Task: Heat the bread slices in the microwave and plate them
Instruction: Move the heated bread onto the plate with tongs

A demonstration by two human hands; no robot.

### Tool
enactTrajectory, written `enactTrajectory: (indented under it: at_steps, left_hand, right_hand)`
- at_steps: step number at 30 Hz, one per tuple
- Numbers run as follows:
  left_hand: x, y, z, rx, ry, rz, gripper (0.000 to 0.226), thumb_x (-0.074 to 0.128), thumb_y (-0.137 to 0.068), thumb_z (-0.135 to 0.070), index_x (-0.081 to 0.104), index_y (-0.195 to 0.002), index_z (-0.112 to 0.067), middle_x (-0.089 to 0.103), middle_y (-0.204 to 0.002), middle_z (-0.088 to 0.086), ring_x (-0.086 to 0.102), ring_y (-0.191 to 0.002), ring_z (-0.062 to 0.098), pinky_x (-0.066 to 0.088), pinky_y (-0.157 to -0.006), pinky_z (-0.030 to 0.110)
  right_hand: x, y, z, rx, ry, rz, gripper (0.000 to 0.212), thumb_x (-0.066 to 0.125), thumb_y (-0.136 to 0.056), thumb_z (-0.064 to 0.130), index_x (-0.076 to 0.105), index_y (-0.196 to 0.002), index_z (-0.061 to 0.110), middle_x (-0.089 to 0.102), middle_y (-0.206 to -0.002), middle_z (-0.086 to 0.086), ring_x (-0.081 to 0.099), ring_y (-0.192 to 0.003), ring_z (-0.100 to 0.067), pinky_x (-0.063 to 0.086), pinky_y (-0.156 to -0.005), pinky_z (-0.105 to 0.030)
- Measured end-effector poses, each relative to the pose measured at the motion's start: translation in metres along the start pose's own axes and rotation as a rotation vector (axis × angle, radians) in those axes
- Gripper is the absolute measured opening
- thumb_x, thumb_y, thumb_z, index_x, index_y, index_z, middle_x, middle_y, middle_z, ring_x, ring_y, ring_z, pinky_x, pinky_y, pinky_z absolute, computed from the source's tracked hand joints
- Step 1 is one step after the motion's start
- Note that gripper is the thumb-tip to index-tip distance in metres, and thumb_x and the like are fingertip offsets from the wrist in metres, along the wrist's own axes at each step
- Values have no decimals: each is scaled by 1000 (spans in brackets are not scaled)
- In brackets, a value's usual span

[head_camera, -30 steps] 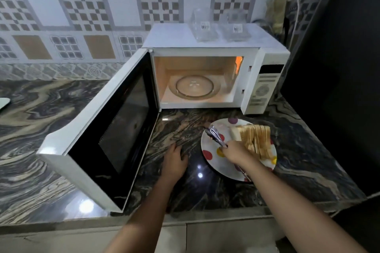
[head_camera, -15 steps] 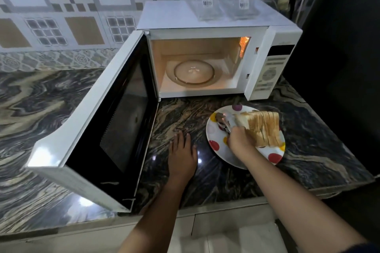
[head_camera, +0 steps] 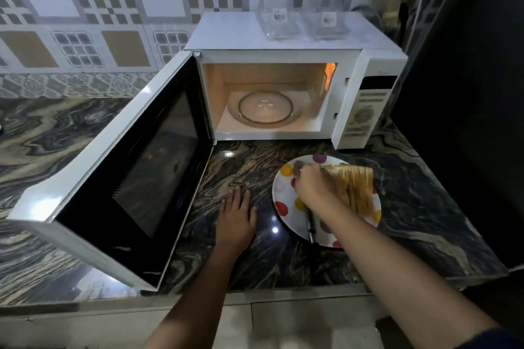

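Forearms enter from the bottom edge, both reaching over the marbled dark countertop (head_camera: 249, 161). Left hand (head_camera: 236, 218) lies flat on the stone, fingers straight and slightly spread, holding nothing, just left of the plate (head_camera: 279, 193). Right hand (head_camera: 312, 187) is over the plate with its fingers curled round metal tongs (head_camera: 311, 225). The handle end sticks out below the wrist toward the plate's near rim and the tips poke out past the knuckles at the far-left side. Can't tell if the tips touch the bread. Plate is white with coloured dots and sits on the counter in front of the microwave's right half. Bread slices (head_camera: 351, 181) stand on edge in a row on the right part of the plate, leftmost slice right against the right hand. None in the oven. Microwave door (head_camera: 127, 178) is swung wide open to the left, dark window facing the camera. Microwave (head_camera: 283, 37) is white, cavity lit orange, glass turntable (head_camera: 265, 108) inside is bare, control panel (head_camera: 365, 110) on the right. Two clear containers (head_camera: 279, 18) with barcode labels sit side by side on top. Patterned tile wall (head_camera: 99, 8) behind.
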State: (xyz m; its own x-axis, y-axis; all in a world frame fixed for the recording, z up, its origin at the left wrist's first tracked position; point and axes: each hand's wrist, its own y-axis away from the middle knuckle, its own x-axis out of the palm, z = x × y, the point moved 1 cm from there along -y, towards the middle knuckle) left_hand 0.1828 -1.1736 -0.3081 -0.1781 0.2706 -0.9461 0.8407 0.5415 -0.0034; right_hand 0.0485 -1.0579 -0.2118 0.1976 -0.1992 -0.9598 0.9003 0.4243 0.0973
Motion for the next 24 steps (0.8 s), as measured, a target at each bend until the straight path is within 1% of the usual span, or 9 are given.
enactTrajectory:
  at_steps: [4, 7, 9, 11, 14, 17, 20, 22, 24]
  left_hand:
    - [-1, 3, -8, -62, 15, -37, 88, -6, -72, -52, 27, -147, -19, 17, -157, 7, 11, -146, 20, 7, -118, 37]
    - [-1, 2, -21, -151, 37, -43, 75, 7, -79, -46, 30, -146, -18, 19, -157, 7, 13, -146, 20, 7, -118, 39]
    - [0, 3, -29, -217, 74, -63, 66, 19, -83, -39, 34, -144, -16, 22, -156, 8, 16, -145, 22, 9, -117, 40]
    - [0, 1, -36, -270, 133, -111, 54, 34, -92, -32, 38, -141, -12, 25, -154, 11, 21, -144, 25, 14, -116, 40]
    - [-1, 0, -46, -333, 336, -206, 48, 52, -89, -15, 46, -135, -2, 36, -147, 18, 35, -135, 32, 28, -113, 39]
    - [-2, 4, -62, -446, 599, -320, 43, 50, -90, -11, 45, -131, 0, 45, -131, 21, 53, -112, 39, 44, -99, 44]
    - [6, 3, -78, -402, 750, -204, 33, 51, -87, -20, 54, -116, -7, 61, -104, 14, 64, -87, 33, 52, -74, 34]
    - [12, -3, -84, -337, 726, -113, 39, 51, -77, -33, 58, -109, -11, 65, -99, 10, 64, -89, 28, 50, -72, 31]
    - [10, -7, -87, -327, 723, -80, 46, 49, -70, -30, 59, -111, -11, 65, -102, 7, 62, -92, 26, 48, -75, 30]
  right_hand:
    - [-41, -8, -9, -163, -75, -168, 22, 45, -93, 15, 57, -104, 1, 58, -110, -19, 58, -99, -34, 44, -71, -33]
    - [-66, -15, -37, -209, -233, -291, 16, 47, -91, 16, 56, -84, 5, 58, -92, -13, 54, -79, -27, 36, -62, -29]
    - [-71, -22, -64, -195, -332, -329, 13, 50, -89, 13, 55, -79, 6, 59, -89, -12, 54, -77, -25, 39, -62, -29]
    - [-69, -29, -94, -137, -419, -343, 11, 52, -89, 10, 58, -81, 5, 60, -88, -10, 56, -78, -22, 41, -62, -27]
    - [-53, -35, -139, 7, -469, -334, 8, 52, -89, 7, 59, -84, 7, 60, -93, -11, 52, -77, -18, 37, -53, -15]
    - [-28, -41, -173, 144, -461, -266, 11, 51, -90, 9, 60, -91, 4, 62, -101, -15, 57, -91, -27, 38, -66, -22]
    - [-8, -42, -189, 216, -451, -146, 17, 49, -92, 10, 62, -100, 3, 63, -107, -17, 58, -99, -30, 38, -72, -28]
    - [-2, -43, -188, 233, -475, -59, 20, 49, -92, 12, 63, -105, 4, 64, -110, -16, 59, -102, -30, 42, -76, -30]
    - [2, -45, -186, 251, -478, -9, 24, 52, -91, 13, 61, -112, 5, 63, -112, -15, 59, -105, -29, 46, -83, -34]
